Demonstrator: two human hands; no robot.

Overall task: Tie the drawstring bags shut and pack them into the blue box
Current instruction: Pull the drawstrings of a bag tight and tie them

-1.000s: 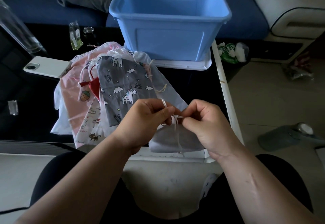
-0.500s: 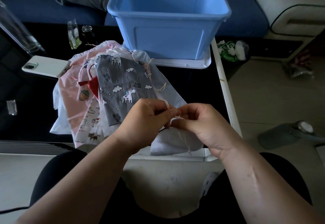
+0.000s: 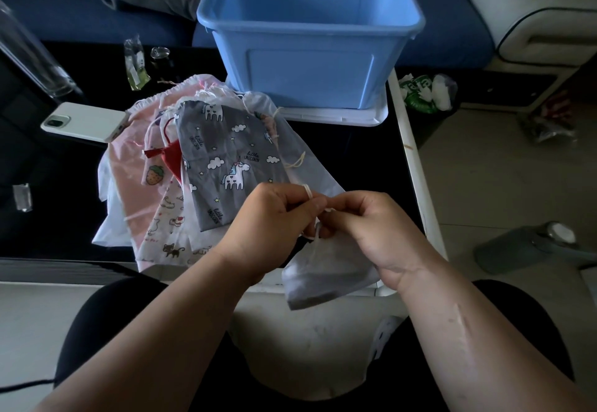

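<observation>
left hand [image 3: 268,221]: curled, pinches cord [image 3: 308,190], loop over one finger
right hand [image 3: 378,230]: curled, pinches other cord end, against the left
bag [image 3: 326,277]: white, hangs from cord at near table [image 3: 355,153] edge, neck gathered
change: strand dangling a second ago now taken up; knot likely nearly tight
box [image 3: 310,66]: behind pile [image 3: 226,159] of other bags, no bag visible inside; packing not started

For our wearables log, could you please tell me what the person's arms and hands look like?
Both forearms are bare, with no sleeves in view. The left hand and right hand wear no gloves, and no ring or watch shows. A long mark runs along the right forearm.
</observation>
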